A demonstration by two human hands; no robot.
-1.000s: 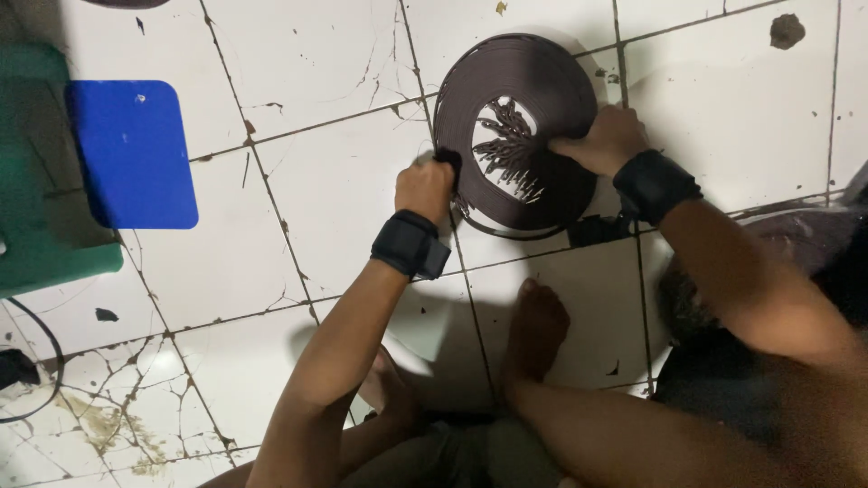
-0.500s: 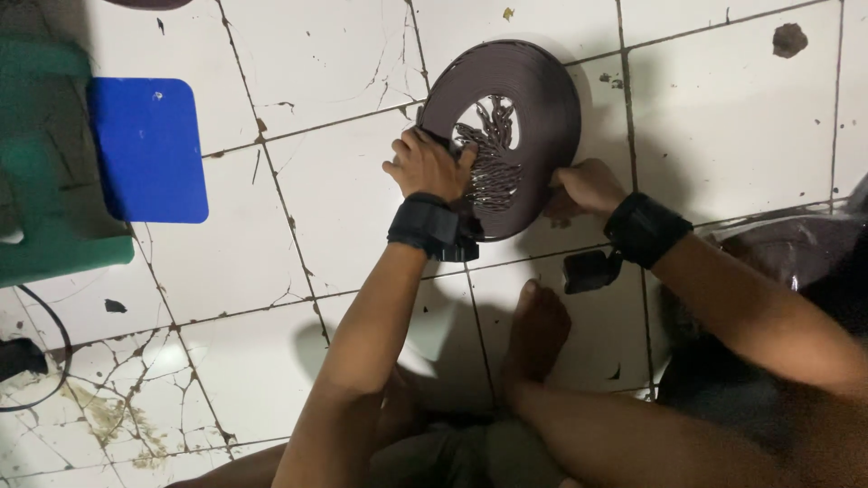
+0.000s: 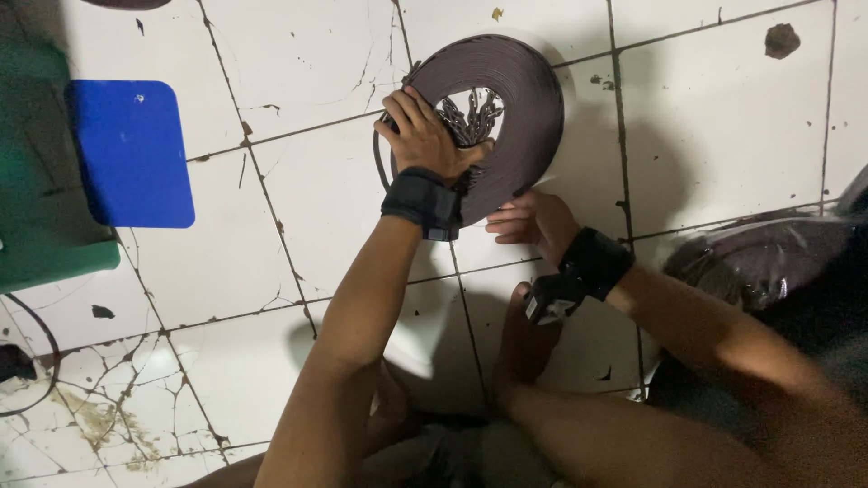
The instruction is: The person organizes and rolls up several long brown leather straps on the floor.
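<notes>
A large roll of dark brown strip [image 3: 529,99] stands tilted on the white tiled floor [image 3: 271,235], with a spoked core showing in its open middle. My left hand [image 3: 425,136] grips the roll at its left side, fingers hooked over the winding into the core. Just under the roll's lower edge, my right hand [image 3: 533,221] lies with its fingers stretched out flat towards the left, touching the rim. Both wrists wear black straps.
A blue rounded pad [image 3: 131,154] lies on a green object [image 3: 45,226] at the left. A black cable [image 3: 41,361] curls at the lower left. A dark plastic-wrapped bundle [image 3: 768,262] sits at the right. My bare foot [image 3: 533,334] rests below the roll.
The roll has gone from lying flat to tilted up on its edge. My left hand moved from its left rim into the core. My right hand slid from the right rim to under it.
</notes>
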